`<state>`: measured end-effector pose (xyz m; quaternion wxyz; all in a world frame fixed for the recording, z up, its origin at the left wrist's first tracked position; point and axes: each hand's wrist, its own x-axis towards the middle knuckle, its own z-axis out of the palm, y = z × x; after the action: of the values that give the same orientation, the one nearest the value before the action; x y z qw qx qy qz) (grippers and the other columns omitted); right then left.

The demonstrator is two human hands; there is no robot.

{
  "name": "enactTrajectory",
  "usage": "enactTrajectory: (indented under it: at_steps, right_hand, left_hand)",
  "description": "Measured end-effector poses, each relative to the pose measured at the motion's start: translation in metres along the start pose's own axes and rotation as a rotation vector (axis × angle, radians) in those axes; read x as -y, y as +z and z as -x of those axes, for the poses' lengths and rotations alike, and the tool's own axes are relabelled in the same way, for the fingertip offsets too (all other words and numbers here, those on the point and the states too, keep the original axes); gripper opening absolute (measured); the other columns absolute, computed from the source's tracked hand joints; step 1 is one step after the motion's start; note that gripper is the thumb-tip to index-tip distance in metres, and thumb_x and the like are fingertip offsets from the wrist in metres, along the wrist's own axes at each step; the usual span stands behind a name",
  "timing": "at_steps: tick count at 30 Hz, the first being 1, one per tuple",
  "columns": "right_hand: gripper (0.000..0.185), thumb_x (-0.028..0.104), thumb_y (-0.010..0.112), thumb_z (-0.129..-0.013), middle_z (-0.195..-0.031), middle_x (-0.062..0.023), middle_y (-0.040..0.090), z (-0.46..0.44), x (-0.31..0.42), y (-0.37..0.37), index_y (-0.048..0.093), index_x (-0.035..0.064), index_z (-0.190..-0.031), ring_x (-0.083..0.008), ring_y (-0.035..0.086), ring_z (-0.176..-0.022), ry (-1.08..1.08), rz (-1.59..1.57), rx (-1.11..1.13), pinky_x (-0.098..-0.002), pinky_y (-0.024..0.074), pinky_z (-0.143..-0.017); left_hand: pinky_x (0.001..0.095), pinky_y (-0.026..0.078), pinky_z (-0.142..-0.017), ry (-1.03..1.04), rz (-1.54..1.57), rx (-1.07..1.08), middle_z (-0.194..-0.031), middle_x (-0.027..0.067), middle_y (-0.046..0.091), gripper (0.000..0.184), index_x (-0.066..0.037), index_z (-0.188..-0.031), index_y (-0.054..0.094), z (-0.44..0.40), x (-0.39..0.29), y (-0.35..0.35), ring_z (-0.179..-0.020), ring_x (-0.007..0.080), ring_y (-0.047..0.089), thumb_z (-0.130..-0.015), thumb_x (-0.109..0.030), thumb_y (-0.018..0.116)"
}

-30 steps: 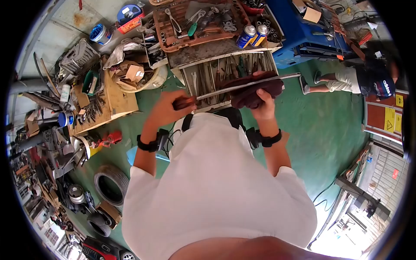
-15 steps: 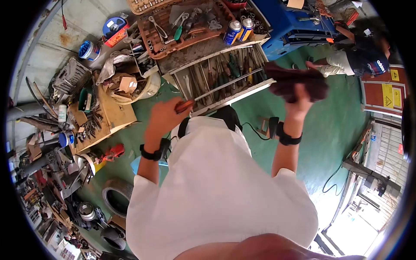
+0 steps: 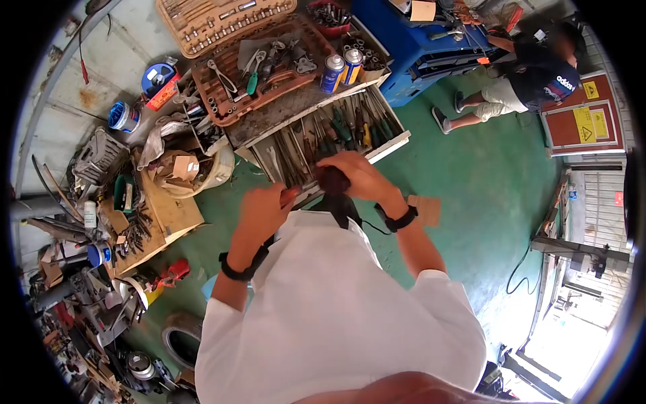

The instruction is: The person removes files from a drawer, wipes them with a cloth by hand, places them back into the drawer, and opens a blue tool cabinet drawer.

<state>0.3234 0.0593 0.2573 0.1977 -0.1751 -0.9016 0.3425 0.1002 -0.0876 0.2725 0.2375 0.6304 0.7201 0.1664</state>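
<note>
My left hand is closed around a red-handled tool; the rest of the tool is hidden, so its exact kind cannot be made out. Close by on the right, my right hand grips a dark maroon cloth, bunched up near the tool's end. Both hands are in front of my body, at the near edge of an open drawer. Inside that drawer lie several screwdrivers and other long hand tools.
Above the drawer, an orange socket-set case holds wrenches and a green-handled ratchet. Two spray cans stand beside it. A blue cabinet is at the upper right, with another person nearby. A cluttered cardboard box lies left.
My right hand has swung left and inward with the cloth, which was spread out and is now bunched beside the red-handled tool. My left hand has moved slightly down. The view has shifted.
</note>
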Motion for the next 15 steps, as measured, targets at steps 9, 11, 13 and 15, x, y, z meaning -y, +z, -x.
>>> enactTrajectory:
  at_steps: [9,11,13,15]
  right_hand:
    - [0.064,0.009,0.08,-0.065,-0.102,-0.0131,0.067,0.011,0.006,0.02,0.058,0.0113,-0.125,-0.0338,0.063,-0.096,0.051,0.049,0.044,-0.0417,0.049,-0.083]
    - [0.066,0.01,0.079,-0.066,-0.097,-0.0129,0.067,-0.003,0.031,0.038,0.056,0.0114,-0.127,-0.0335,0.063,-0.092,0.024,-0.019,0.082,-0.0427,0.0489,-0.082]
    - [0.064,0.011,0.079,-0.067,-0.096,-0.0135,0.067,0.0,0.026,0.043,0.056,0.0111,-0.127,-0.0336,0.063,-0.089,0.014,0.054,0.127,-0.0429,0.05,-0.081]
    - [0.063,0.013,0.079,-0.068,-0.096,-0.013,0.067,0.01,0.013,0.044,0.057,0.0119,-0.126,-0.0337,0.064,-0.087,0.022,0.069,0.047,-0.0419,0.0513,-0.078]
  left_hand:
    - [0.0458,0.05,-0.059,0.002,-0.029,0.081,-0.07,0.0153,0.065,0.028,-0.007,-0.087,0.063,0.017,0.001,-0.001,-0.068,0.0367,0.064,-0.081,-0.033,0.073]
    - [0.046,0.05,-0.058,0.042,-0.046,0.061,-0.069,0.0148,0.065,0.028,-0.007,-0.086,0.061,0.016,-0.003,0.009,-0.066,0.0364,0.064,-0.082,-0.032,0.072]
    - [0.0462,0.05,-0.057,0.065,-0.06,0.059,-0.069,0.0142,0.064,0.028,-0.007,-0.086,0.06,0.021,-0.006,0.007,-0.065,0.0361,0.064,-0.083,-0.032,0.071]
    - [0.0446,0.05,-0.058,-0.014,-0.11,0.111,-0.069,0.0144,0.064,0.031,-0.008,-0.086,0.062,0.031,-0.005,-0.006,-0.065,0.034,0.064,-0.081,-0.037,0.073]
